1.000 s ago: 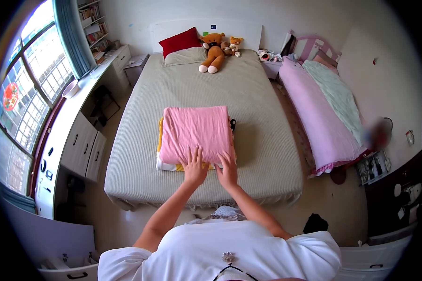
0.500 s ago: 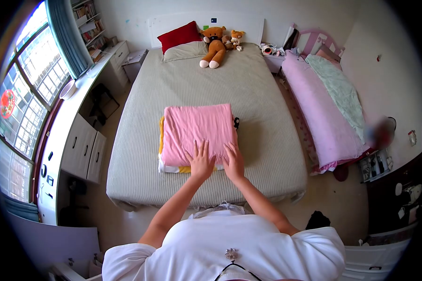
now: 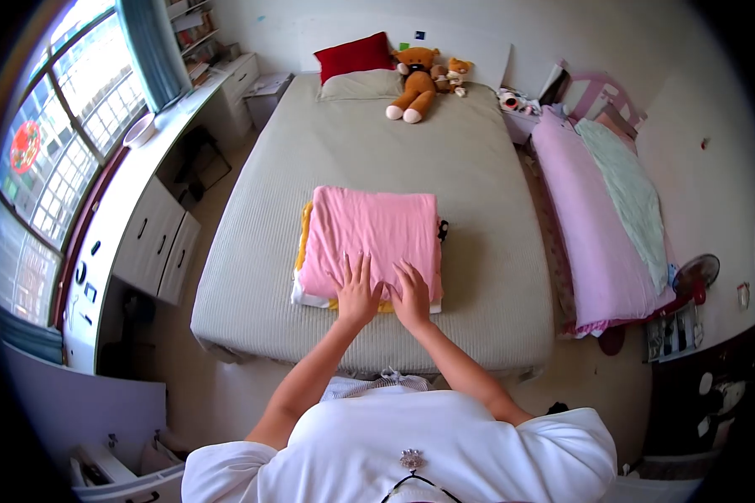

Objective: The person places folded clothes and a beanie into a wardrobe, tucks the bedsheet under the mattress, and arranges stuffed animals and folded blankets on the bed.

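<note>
A folded pink cloth (image 3: 373, 226) lies on top of a yellow and white folded cloth (image 3: 304, 243) near the foot of the large bed (image 3: 252, 277). My left hand (image 3: 356, 293) rests flat on the front part of the pink cloth, fingers spread. Beside it, my right hand (image 3: 411, 295) lies on the same cloth near its front right corner, also with spread fingers. Neither hand grips anything. A small black and white patch shows at the right edge of the stack.
Brown stuffed bears (image 3: 416, 82) and a red pillow (image 3: 354, 55) are at the bed's head. A long white desk (image 3: 134, 180) runs along the left. On the right stand a smaller pink bed (image 3: 583, 218) and a fan (image 3: 698, 275).
The view has shifted, so the bed and stack sit farther right in it. My hands have moved slightly over the pink cloth and now lie close together.
</note>
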Available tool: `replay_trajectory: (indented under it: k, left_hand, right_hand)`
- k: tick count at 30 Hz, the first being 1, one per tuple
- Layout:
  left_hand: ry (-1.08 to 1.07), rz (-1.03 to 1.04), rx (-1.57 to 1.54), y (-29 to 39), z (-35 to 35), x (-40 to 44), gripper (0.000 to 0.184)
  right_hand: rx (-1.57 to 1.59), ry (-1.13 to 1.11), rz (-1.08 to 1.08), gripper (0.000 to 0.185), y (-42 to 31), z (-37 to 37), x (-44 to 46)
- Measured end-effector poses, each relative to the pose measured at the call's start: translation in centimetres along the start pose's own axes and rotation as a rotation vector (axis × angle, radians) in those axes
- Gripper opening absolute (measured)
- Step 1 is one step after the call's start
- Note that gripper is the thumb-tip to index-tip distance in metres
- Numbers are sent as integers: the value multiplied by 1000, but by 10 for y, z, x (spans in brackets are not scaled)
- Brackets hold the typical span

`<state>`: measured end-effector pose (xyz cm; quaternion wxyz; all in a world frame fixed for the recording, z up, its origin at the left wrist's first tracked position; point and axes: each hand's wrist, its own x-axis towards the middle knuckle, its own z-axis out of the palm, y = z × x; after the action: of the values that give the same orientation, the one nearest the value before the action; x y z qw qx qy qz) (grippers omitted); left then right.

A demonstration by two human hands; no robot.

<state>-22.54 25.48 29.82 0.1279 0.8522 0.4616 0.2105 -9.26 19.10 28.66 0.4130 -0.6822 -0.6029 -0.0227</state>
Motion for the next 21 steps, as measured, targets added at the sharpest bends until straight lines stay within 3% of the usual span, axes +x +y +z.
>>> replay_trajectory:
  k: [6, 17, 21]
  left_hand:
    - [77, -135, 35, -81, -52, -33, 71]
    - [103, -392, 222, -332, -167, -149, 67]
    - [136, -472, 245, -400, -198, -187, 66]
  right_hand:
    - [59, -82, -81, 46, -78, 66, 6]
    - [209, -335, -209, 47, -290, 280, -28]
    - [247, -447, -248, 46, -358, 327, -37]
